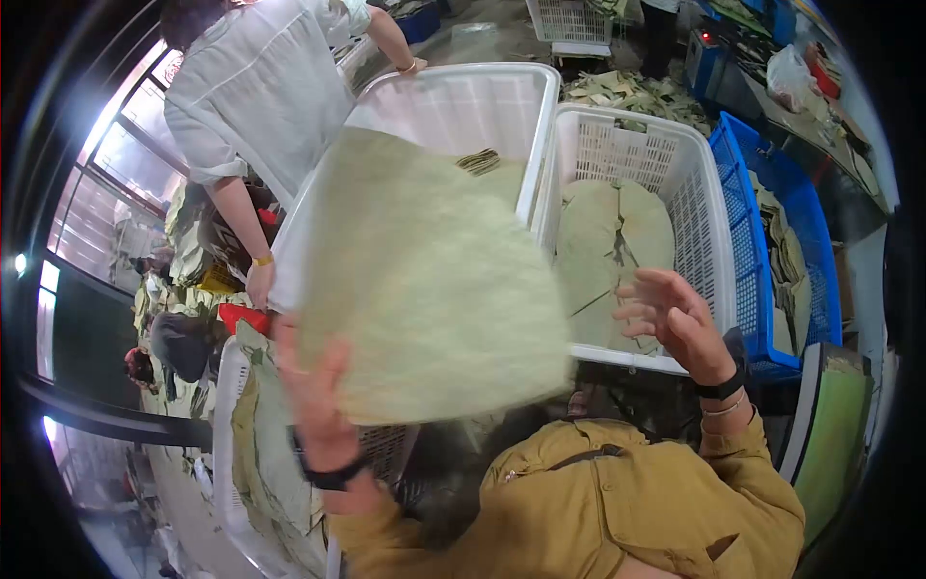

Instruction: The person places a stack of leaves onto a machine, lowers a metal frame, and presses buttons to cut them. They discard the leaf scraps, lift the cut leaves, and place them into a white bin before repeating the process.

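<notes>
A large pale green sheet (434, 280), blurred by motion, spans the near part of a white bin (552, 87). My left hand (323, 405) is at the sheet's lower left edge, its fingers smeared and overlapping the sheet, so I cannot tell whether they grip it. To the right, my right hand (675, 323) is raised with its fingers apart, holding nothing. It hovers over the near side of a white slatted basket (719, 241). Rounded pale green pieces (637, 217) lie inside that basket.
At the left, a person in a light shirt (260, 92) leans over the white bin with hands at its rim. A blue crate (830, 280) of stacked pieces stands at the right. Another white basket (227, 434) with green sheets sits at lower left. Scraps (637, 94) cover the floor behind.
</notes>
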Demonstrator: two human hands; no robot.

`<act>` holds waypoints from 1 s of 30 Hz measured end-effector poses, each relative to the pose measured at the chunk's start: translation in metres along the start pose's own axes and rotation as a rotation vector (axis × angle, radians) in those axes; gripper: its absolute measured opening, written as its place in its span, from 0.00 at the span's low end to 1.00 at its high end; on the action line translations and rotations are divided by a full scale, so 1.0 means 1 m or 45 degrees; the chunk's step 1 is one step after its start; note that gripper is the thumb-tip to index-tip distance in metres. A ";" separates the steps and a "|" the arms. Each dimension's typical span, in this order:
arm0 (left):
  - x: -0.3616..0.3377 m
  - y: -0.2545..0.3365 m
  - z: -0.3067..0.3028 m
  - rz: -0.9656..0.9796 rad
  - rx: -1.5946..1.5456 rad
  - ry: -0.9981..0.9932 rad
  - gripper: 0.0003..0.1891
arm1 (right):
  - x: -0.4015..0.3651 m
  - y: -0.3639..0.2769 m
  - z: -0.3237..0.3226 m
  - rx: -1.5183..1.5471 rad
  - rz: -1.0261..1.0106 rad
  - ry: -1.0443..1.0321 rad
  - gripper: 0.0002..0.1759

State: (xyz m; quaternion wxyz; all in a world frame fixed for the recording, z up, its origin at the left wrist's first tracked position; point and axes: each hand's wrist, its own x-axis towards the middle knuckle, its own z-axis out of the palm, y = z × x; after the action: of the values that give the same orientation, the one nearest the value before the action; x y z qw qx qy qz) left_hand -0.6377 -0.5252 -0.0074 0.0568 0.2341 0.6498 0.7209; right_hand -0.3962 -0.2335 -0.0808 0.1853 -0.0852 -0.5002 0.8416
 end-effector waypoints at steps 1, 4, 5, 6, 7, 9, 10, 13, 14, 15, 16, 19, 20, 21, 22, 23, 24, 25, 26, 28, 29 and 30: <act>0.030 0.003 -0.028 0.086 -0.001 0.017 0.25 | 0.008 0.005 -0.012 -0.058 0.068 0.007 0.31; 0.113 0.037 -0.054 0.162 0.406 0.012 0.25 | 0.028 0.021 -0.020 -0.076 0.194 0.057 0.22; 0.143 0.036 -0.057 0.101 0.476 -0.055 0.24 | 0.034 0.030 -0.024 -0.099 0.267 0.074 0.21; 0.177 0.027 -0.060 0.082 0.501 -0.174 0.24 | 0.040 0.039 -0.025 -0.116 0.341 0.098 0.20; 0.209 0.015 -0.058 0.057 0.524 -0.306 0.24 | 0.047 0.047 -0.025 -0.134 0.354 0.169 0.19; 0.268 -0.026 -0.051 -0.095 0.639 -0.454 0.25 | 0.056 0.059 -0.022 -0.170 0.390 0.253 0.18; 0.291 -0.057 -0.043 -0.206 0.506 -0.551 0.26 | 0.061 0.063 -0.020 -0.214 0.408 0.313 0.18; 0.344 -0.162 -0.019 -0.418 0.568 -0.952 0.25 | 0.067 0.073 -0.011 -0.250 0.436 0.436 0.17; 0.350 -0.204 -0.012 -0.302 0.693 -0.936 0.26 | 0.067 0.077 -0.010 -0.271 0.428 0.472 0.17; 0.353 -0.241 -0.003 -0.390 0.584 -1.022 0.27 | 0.067 0.081 -0.008 -0.268 0.408 0.510 0.17; 0.358 -0.295 -0.002 -0.526 0.487 -1.089 0.29 | 0.065 0.082 -0.004 -0.269 0.421 0.545 0.17; 0.339 -0.382 0.018 -0.876 0.491 -1.211 0.37 | 0.055 0.086 0.004 -0.212 0.490 0.774 0.18; 0.330 -0.405 0.026 -0.894 0.470 -1.226 0.37 | 0.053 0.088 0.006 -0.205 0.501 0.842 0.19; 0.317 -0.435 0.030 -0.906 0.517 -1.308 0.39 | 0.050 0.090 0.008 -0.189 0.527 0.907 0.18; 0.302 -0.463 0.031 -0.923 0.567 -1.392 0.40 | 0.047 0.092 0.009 -0.169 0.557 0.975 0.18; 0.284 -0.489 0.031 -0.949 0.551 -1.406 0.40 | 0.045 0.094 0.010 -0.174 0.582 0.995 0.18; 0.265 -0.511 0.029 -0.892 0.764 -1.366 0.42 | 0.044 0.095 0.011 -0.154 0.594 1.042 0.17; 0.252 -0.525 0.029 -0.826 0.973 -1.318 0.43 | 0.044 0.095 0.011 -0.136 0.603 1.087 0.17; 0.244 -0.538 0.029 -0.841 0.958 -1.328 0.43 | 0.046 0.094 0.012 -0.146 0.618 1.099 0.17; 0.236 -0.548 0.029 -0.739 1.064 -1.327 0.43 | 0.050 0.094 0.013 -0.147 0.622 1.152 0.15; 0.237 -0.551 0.028 -0.745 1.056 -1.360 0.44 | 0.051 0.096 0.013 -0.151 0.632 1.150 0.15; 0.236 -0.550 0.026 -0.757 1.057 -1.350 0.44 | 0.052 0.099 0.012 -0.164 0.638 1.168 0.15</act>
State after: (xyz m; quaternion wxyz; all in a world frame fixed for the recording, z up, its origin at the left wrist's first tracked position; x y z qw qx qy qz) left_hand -0.9575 -0.3286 -0.4742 0.4632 0.3675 0.7905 0.1595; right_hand -0.4702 -0.2656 -0.1595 0.1728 -0.5731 -0.3827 0.7037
